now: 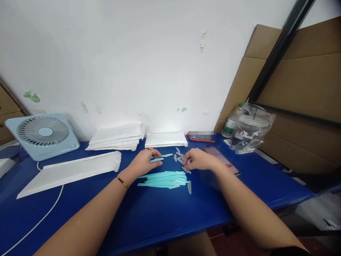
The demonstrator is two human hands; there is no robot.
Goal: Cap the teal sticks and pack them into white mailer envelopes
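My left hand (145, 161) rests on the blue table (165, 213) with its fingers closed on a thin teal plastic stick (165, 156) that points right. My right hand (198, 159) lies palm down with its fingers curled over small clear plastic caps (179, 154); what it grips is hidden. Between and below both hands lies a pile of several teal sticks (165, 179), some with clear caps on. One loose clear cap (189, 187) lies just right of the pile.
White padded envelopes lie in stacks at the back (115, 137) (165, 139), and a long white pack (71, 170) at the left. A light-blue desk fan (42, 134) with a white cable stands far left. A phone (222, 159), a red case (201, 136), a bagged item (250, 128) and cardboard (298, 89) are at the right.
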